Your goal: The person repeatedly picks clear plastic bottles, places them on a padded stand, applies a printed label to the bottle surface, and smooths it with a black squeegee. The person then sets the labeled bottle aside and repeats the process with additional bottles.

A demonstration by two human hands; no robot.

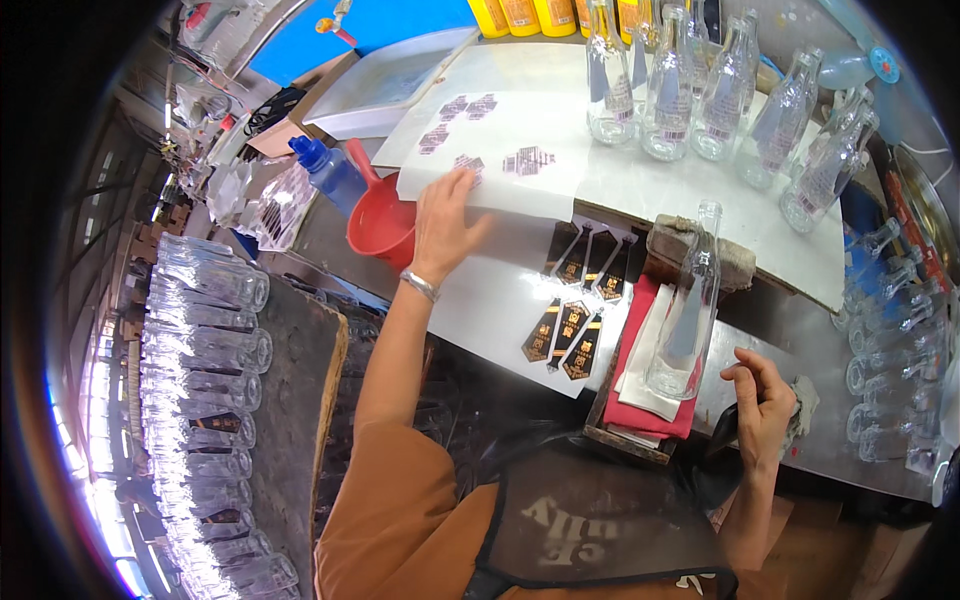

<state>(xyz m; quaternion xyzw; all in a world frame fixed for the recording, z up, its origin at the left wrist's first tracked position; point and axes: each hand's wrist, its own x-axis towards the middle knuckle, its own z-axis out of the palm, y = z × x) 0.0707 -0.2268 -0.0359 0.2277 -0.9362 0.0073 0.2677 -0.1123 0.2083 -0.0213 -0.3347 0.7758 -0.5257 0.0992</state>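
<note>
My left hand (447,225), fingers spread, rests at the near left corner of a white sheet (520,200) with small purple printed patches. Below it on the bench lies another white sheet (480,310) bearing several black-and-gold labels (573,330). A clear glass bottle (687,320) lies on folded red and white cloths (630,370) in a wooden tray, its neck on a rolled grey cloth (735,262). To the right of that bottle hovers my right hand (762,405), fingers loosely curled and apart, with nothing seen in it.
A red plastic dipper (375,225) and a blue bottle (335,175) sit beside my left hand. Several clear bottles (668,110) stand at the back right. More lie stacked at left (215,350) and right (880,380). Yellow containers (520,15) line the back.
</note>
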